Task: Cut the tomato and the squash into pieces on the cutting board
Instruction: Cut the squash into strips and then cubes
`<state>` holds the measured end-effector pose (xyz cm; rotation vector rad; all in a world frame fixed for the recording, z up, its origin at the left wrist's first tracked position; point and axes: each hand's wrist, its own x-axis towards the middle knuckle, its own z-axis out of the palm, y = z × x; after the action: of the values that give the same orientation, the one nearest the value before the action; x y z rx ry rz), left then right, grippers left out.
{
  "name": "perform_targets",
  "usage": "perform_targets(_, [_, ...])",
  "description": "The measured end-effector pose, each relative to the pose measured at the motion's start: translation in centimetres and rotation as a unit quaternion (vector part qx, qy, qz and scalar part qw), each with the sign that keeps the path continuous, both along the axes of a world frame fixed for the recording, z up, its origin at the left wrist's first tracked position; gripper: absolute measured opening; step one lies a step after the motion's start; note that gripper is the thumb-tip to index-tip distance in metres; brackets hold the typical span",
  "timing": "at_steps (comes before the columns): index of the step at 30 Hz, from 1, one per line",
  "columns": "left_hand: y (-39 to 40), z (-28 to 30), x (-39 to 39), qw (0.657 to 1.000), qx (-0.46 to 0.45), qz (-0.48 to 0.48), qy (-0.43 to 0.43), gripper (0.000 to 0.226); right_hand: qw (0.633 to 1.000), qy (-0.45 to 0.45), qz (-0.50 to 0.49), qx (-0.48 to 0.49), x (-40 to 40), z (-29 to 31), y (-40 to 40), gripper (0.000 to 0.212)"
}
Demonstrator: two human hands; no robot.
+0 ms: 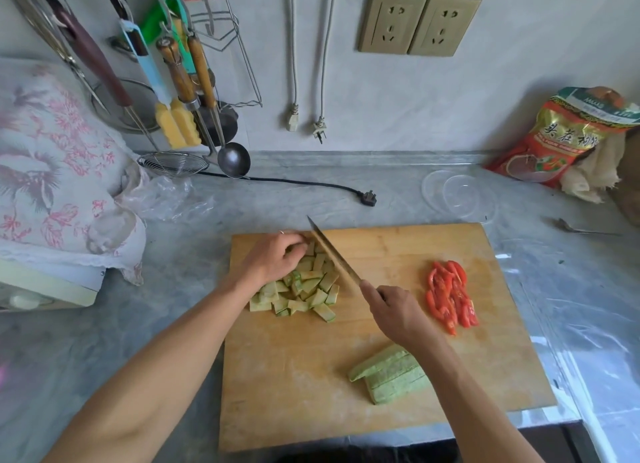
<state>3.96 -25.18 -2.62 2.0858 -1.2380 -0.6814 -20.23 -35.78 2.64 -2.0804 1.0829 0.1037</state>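
One wooden cutting board (398,376) carries one knife (332,255), one pile of squash pieces (304,289) too crowded to count, one stack of uncut squash slabs (391,376) and one row of red tomato slices (450,294), also too overlapped to count. Two hands work there, the left hand (273,258) and the right hand (394,310). On the wall sit two sockets (419,21) with two plugs (306,125) hanging below, and the counter holds one black plug (369,198), one spoon (585,229) and one red bag (564,137).

Red tomato slices (450,294) lie in a row at the wooden cutting board's (398,248) right. Pale green squash chunks (304,293) are heaped at its left. Uncut squash slabs (391,374) lie stacked near its front.
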Motion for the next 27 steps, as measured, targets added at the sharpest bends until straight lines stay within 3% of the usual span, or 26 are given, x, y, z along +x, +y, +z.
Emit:
perform_targets(3, [0.3,0.0,0.2,1.0,-0.002,0.017,0.019,0.031,0.999,-0.011,-0.033,-0.011,-0.4,-0.6,-0.3,0.067])
perform_targets(8, [-0.3,0.6,0.4,0.998,0.025,0.049,0.022,0.038,1.0,-0.004,-0.003,-0.018,0.2,-1.1,0.2,0.058])
perform_targets(11, [-1.2,0.6,0.6,0.997,0.066,0.033,0.028,0.036,1.0,-0.006,0.021,-0.016,0.1,-1.3,0.6,0.058])
perform_targets(16, [-1.5,0.7,0.1,0.996,0.084,0.009,0.02,0.037,0.999,-0.033,-0.025,-0.012,-0.3,-0.8,0.2,0.063])
perform_targets(23, [1.9,4.2,-3.5,0.987,-0.083,0.135,-0.016,0.031,0.997,-0.07,-0.042,-0.001,-2.5,0.4,-0.4,0.075])
perform_targets(27, [4.8,4.9,-8.1,0.982,-0.101,0.159,0.006,0.027,0.994,-0.093,-0.05,0.001,-5.6,0.1,-0.1,0.077])
